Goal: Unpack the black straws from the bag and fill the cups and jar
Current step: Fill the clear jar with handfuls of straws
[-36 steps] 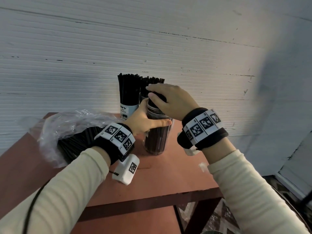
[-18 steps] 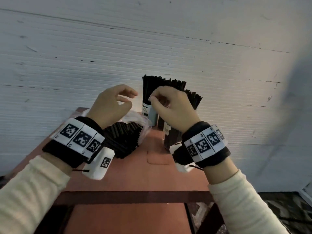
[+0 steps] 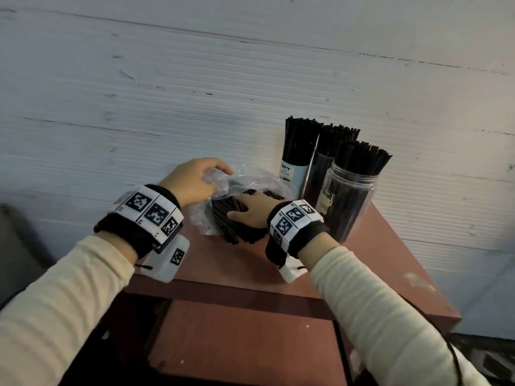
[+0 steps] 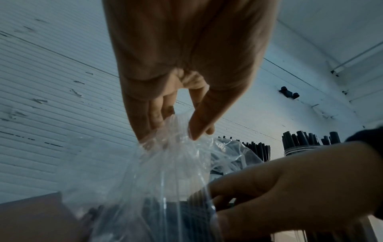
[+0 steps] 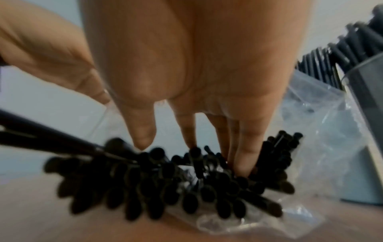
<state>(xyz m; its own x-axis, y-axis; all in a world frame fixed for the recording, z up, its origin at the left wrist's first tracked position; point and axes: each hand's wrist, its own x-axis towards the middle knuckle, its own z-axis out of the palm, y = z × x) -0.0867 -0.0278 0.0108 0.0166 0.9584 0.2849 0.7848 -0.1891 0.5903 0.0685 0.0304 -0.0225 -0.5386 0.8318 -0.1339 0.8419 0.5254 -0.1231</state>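
A clear plastic bag (image 3: 252, 181) of loose black straws (image 3: 230, 220) lies on the red-brown table (image 3: 237, 260). My left hand (image 3: 220, 176) pinches the bag's crumpled top (image 4: 155, 163) between thumb and fingers (image 4: 153, 121) and holds it up. My right hand (image 3: 242, 210) lies in the bag's mouth, its straight fingers (image 5: 244, 147) pushed in among the straw ends (image 5: 165, 188), thumb apart. To the right stand a light blue cup (image 3: 292, 174), a dark cup (image 3: 317, 176) and a clear jar (image 3: 351, 201), all packed with upright black straws.
A white ribbed wall (image 3: 195, 93) rises right behind the table. The table's right corner (image 3: 446, 316) and front edge lie near my forearms. A lower shelf (image 3: 242, 338) shows under the top.
Both hands left the jar and came down to the bag. The left hand took hold of the bag's top and the right hand went onto the straws.
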